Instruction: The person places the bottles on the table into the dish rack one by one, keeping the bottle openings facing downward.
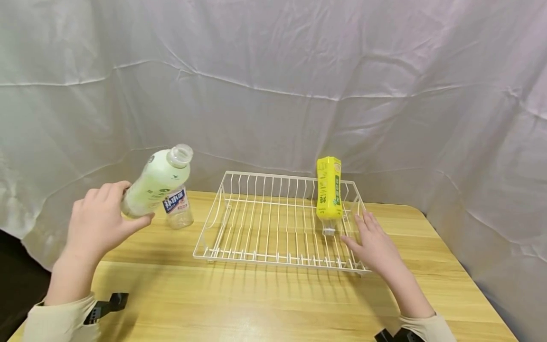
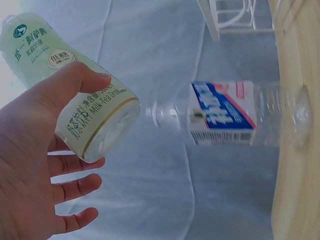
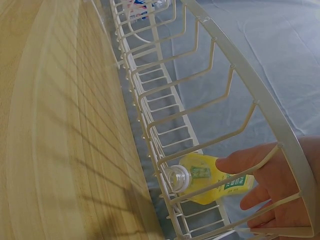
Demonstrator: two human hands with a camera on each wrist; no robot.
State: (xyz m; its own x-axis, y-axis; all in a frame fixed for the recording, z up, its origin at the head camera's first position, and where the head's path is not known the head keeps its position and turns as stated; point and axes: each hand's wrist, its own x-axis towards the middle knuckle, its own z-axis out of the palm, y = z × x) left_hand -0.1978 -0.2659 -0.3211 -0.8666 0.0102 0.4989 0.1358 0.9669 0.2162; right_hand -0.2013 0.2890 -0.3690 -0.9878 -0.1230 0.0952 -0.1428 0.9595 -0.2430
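My left hand (image 1: 98, 218) grips a pale green milk tea bottle (image 1: 159, 178) near its base, thumb on one side. The bottle is off the table and tilted, its uncapped mouth up and to the right. Behind it a clear bottle (image 2: 225, 112) with a blue, white and pink label stands upright on the table. A yellow bottle (image 1: 329, 187) leans neck-down in the white wire dish rack (image 1: 260, 259), at its right end. Beside that bottle, my right hand (image 1: 378, 244) is at the rack's right side with fingers extended; whether the thumb touches the bottle I cannot tell.
The rack stands on a wooden table (image 1: 256, 304), its wire slots running front to back. A grey-white curtain (image 1: 273, 118) hangs behind the table and along its sides. A black strap-on mount (image 1: 107, 306) sits at my left wrist.
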